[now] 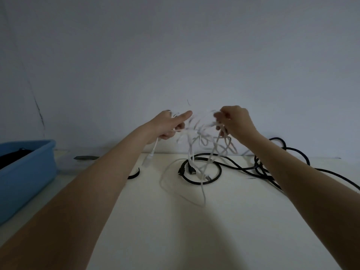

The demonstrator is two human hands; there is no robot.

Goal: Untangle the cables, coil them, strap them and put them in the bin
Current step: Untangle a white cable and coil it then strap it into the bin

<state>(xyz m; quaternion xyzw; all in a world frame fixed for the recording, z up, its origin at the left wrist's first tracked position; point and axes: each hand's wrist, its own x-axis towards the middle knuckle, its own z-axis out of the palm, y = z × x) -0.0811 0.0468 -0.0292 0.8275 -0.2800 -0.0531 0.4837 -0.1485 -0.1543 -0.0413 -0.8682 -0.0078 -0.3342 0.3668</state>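
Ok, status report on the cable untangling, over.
Left hand and right hand both grip the white cable tangle, lifted over the table. Black cable still loose beneath. Blue bin at left.

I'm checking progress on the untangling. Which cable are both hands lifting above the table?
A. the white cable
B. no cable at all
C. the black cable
A: the left hand and right hand hold the tangled white cable up, while the black cable lies on the table.

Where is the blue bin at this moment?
In the head view the blue bin sits at the far left edge of the table, beside the person's left forearm, with something dark inside it.
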